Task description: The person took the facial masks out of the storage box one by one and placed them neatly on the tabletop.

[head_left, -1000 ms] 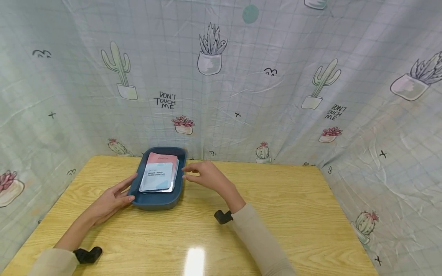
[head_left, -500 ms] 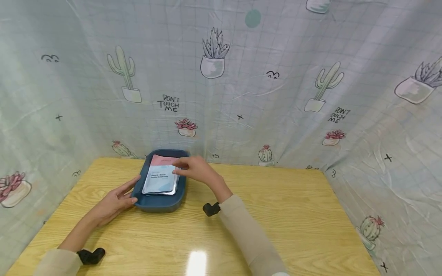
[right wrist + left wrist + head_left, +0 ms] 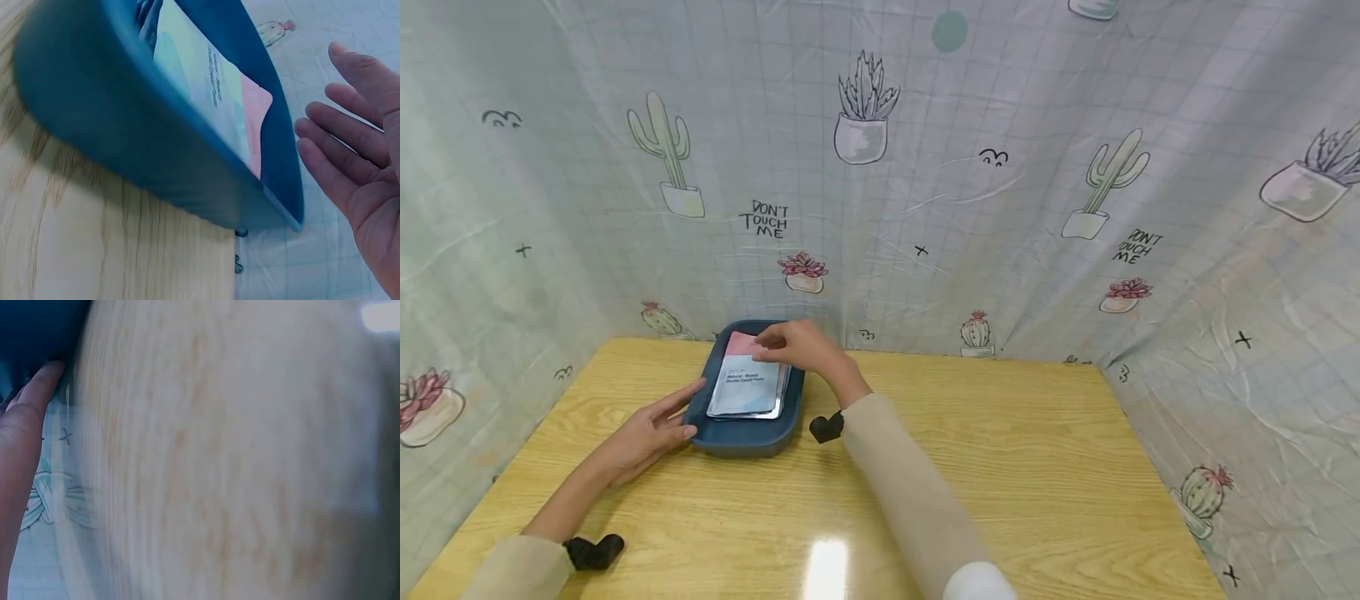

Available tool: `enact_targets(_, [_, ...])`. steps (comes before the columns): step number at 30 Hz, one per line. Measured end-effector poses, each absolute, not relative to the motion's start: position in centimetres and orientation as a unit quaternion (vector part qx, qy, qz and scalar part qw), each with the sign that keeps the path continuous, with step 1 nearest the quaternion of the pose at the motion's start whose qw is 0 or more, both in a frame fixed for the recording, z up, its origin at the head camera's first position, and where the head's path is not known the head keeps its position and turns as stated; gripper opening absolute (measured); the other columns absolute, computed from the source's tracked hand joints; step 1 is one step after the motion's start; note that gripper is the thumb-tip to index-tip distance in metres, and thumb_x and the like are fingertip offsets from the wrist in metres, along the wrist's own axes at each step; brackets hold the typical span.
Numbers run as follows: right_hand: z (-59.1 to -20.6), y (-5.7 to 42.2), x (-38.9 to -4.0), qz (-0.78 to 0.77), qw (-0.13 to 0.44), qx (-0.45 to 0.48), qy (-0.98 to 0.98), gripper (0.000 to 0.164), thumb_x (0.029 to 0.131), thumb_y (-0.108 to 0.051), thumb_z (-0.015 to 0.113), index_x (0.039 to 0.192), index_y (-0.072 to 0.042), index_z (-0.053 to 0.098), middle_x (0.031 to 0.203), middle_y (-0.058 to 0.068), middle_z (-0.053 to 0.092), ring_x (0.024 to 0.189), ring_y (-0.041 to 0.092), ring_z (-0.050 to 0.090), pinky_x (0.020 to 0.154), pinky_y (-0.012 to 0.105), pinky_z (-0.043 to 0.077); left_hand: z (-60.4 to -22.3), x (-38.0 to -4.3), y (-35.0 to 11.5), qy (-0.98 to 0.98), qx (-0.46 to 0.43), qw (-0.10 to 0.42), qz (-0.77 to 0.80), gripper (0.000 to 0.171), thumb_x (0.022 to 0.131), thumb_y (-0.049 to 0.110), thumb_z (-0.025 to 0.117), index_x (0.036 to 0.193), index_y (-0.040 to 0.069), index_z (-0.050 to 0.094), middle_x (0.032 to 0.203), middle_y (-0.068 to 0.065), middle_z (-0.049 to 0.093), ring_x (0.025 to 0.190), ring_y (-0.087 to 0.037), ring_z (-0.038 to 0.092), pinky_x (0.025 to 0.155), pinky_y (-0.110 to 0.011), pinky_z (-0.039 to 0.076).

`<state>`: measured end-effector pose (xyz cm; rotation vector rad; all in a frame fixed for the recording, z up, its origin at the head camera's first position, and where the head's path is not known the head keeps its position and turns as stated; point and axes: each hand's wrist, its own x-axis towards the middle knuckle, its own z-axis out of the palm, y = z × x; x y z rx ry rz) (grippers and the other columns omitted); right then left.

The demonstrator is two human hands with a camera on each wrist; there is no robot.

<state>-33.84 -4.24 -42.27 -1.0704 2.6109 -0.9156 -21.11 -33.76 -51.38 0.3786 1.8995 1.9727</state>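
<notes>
A dark blue plastic bin [image 3: 741,450] stands at the back left of the table with a small stack of flat sachets in it. On top lies a pale blue sachet [image 3: 741,393] printed with dark lettering. A pink sachet [image 3: 741,342] shows beyond its far edge, and silver edges peek out underneath. My left hand [image 3: 643,437] rests its extended fingers and thumb against the bin's left side. Over the stack's far right part hovers my right hand [image 3: 808,346], thumb and forefinger apart. The right wrist view shows its relaxed fingers [image 3: 340,131] holding nothing, beside the bin.
The wooden table [image 3: 985,467] stretches to the right and front of the bin. A cactus-print curtain [image 3: 910,208] rises right behind the table and along both sides. Black wrist cameras sit on both sleeves.
My right hand has moved left from beside the bin's right rim to over the sachets. The left hand keeps its place at the bin, and the sachets lie as before.
</notes>
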Motion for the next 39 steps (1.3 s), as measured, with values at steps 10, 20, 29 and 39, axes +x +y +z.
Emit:
enact_targets(10, [-42.3,-6.9,-34.8,-0.309,0.132,-0.327,0.883,0.049,0.093,-0.039,0.075,0.134,-0.013,0.069,0.128,0.001,0.070,0.116,0.011,0.063,0.093,0.021,0.052,-51.2,-21.2,-33.7,0.667,0.134,0.194,0.706,0.078,0.103,-0.005,0.052,0.165,0.014,0.009,0.167,-0.021,-0.015,0.134,0.006,0.045,0.100,-0.025,0.051])
enact_targets(20, [-43.7,-9.8,-34.3,-0.309,0.150,-0.235,0.909,0.050,0.086,-0.031,0.084,0.133,-0.018,0.071,0.126,-0.004,0.071,0.117,0.010,0.062,0.097,0.023,0.050,-51.4,-20.9,-33.9,0.674,0.137,0.187,0.701,0.075,0.106,-0.003,0.049,0.166,0.020,0.011,0.168,-0.019,-0.014,0.134,0.008,0.044,0.102,-0.024,0.049])
enact_targets(29, [-44.9,-10.5,-33.4,-0.279,0.148,-0.156,0.936,0.054,0.079,-0.021,0.091,0.130,-0.024,0.073,0.131,-0.011,0.068,0.128,0.010,0.052,0.106,0.029,0.046,-51.4,-20.9,-33.7,0.650,0.144,0.196,0.720,0.077,0.105,-0.005,0.049,0.166,0.017,0.007,0.168,-0.018,-0.016,0.136,0.004,0.044,0.103,-0.026,0.049])
enact_targets(39, [-45.3,-11.3,-33.6,-0.223,0.139,-0.129,0.956,0.054,0.075,-0.027,0.093,0.125,-0.025,0.075,0.130,-0.007,0.065,0.120,0.012,0.053,0.104,0.029,0.045,-51.4,-20.9,-33.7,0.664,0.138,0.195,0.708,0.078,0.104,-0.004,0.051,0.166,0.018,0.008,0.168,-0.019,-0.016,0.135,0.005,0.044,0.103,-0.025,0.049])
